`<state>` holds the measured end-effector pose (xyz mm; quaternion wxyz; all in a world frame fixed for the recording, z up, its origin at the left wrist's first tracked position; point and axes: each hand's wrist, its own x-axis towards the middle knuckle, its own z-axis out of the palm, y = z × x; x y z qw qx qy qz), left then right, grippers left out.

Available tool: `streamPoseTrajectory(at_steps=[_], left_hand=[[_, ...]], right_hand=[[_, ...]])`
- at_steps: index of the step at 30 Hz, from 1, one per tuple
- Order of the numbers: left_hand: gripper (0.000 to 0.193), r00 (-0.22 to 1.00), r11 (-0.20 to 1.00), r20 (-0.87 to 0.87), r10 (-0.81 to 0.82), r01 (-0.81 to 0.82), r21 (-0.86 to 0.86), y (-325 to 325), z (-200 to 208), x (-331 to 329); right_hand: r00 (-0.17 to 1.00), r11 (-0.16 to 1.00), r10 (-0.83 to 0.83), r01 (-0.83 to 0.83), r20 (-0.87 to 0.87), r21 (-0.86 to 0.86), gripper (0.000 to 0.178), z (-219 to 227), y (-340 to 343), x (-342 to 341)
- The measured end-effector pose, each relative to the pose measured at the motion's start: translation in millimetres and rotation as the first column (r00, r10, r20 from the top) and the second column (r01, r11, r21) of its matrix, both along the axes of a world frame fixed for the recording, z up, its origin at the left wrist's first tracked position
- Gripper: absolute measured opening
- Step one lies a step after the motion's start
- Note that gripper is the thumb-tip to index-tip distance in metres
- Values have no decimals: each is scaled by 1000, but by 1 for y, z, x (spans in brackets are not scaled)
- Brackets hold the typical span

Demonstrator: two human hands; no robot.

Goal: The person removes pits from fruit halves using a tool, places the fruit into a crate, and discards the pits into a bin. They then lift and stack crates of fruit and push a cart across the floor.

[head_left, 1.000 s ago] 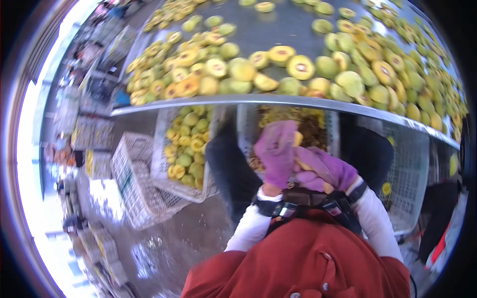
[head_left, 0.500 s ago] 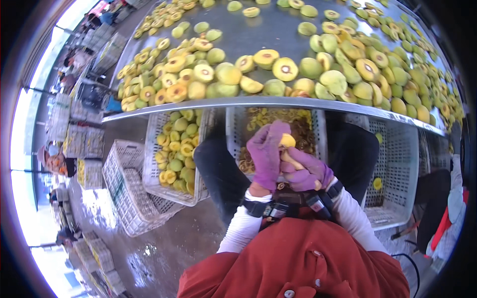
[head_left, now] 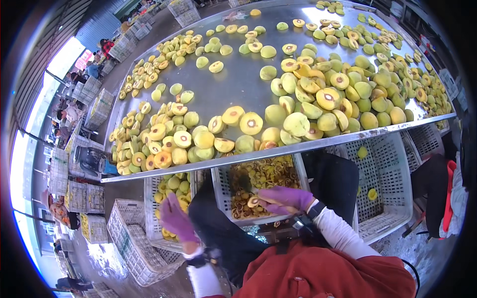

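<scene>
My left hand (head_left: 177,220), in a purple glove, is over the crate of peach halves (head_left: 171,186) on the left. Its fingers stretch out and no fruit shows in them; part of the hand is blurred. My right hand (head_left: 285,199), gloved in purple too, is closed above the middle crate (head_left: 304,180), which holds brown and yellow scraps. A tan, handle-like piece shows between its fingers, its working end unclear. By its fingertips is a small round tan piece (head_left: 253,201); whether held or lying in the scraps I cannot tell.
A metal table (head_left: 233,92) spans the front, heaped with green-yellow peach halves (head_left: 328,99). Its raised edge (head_left: 278,150) lies just beyond my hands. White crates stand left (head_left: 134,238) and right (head_left: 382,184) of my legs. Another person's dark-clothed leg (head_left: 430,198) is at far right.
My hands have parted: the left has moved left to the fruit crate, and the yellow peach piece has left its fingers. The right stays over the scraps. The view has shifted, showing more table.
</scene>
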<state>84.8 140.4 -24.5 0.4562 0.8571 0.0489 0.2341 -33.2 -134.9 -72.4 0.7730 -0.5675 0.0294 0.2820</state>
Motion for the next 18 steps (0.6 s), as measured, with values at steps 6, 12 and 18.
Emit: streamPoseTrajectory(at_steps=[6,12,18], left_hand=[[43,886,785,241,-396,190,589,-85,36,92],[51,408,38,-498,-765,800,598,-238,35,153],[39,188,-105,-329,-925,709,698,-230,19,131]], right_hand=[[956,937,-288,271,-49,-220,33,-31,5,5],[806,641,-333,574,488,-510,28,-72,4,-5],[801,486,-292,594,522,-641,27,-41,3,-8]])
